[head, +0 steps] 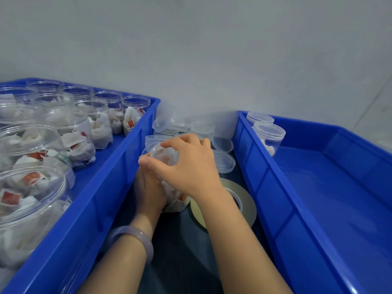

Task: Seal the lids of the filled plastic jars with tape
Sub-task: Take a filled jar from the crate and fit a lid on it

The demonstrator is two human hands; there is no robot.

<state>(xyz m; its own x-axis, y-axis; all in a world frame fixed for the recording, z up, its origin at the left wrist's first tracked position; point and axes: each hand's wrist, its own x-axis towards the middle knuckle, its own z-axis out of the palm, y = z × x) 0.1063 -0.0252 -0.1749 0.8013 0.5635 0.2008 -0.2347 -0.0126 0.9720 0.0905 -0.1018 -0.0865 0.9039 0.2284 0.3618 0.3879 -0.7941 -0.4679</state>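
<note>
The person is working on a filled jar at the centre of the view, in the gap between two blue bins. The right hand is sitting on top of it, fingers and thumb curling round the clear lid, apparently seating or twisting it down. The left hand is gripping the jar's body from the 7 o'clock side, probably bracing it against that turn.

The tape roll is lying flat on the dark tabletop at 4 o'clock from the jar, partly under the right wrist and close by for the sealing step, which looks not yet begun.

Loose lids are piling up from 12 to 2 o'clock, within easy reach of the right hand.

The left bin, at 9 to 10 o'clock, is holding open jars full of white sachets, seemingly waiting their turn. The right bin is holding two lidded jars in its far corner at 1 o'clock, likely the finished ones.
</note>
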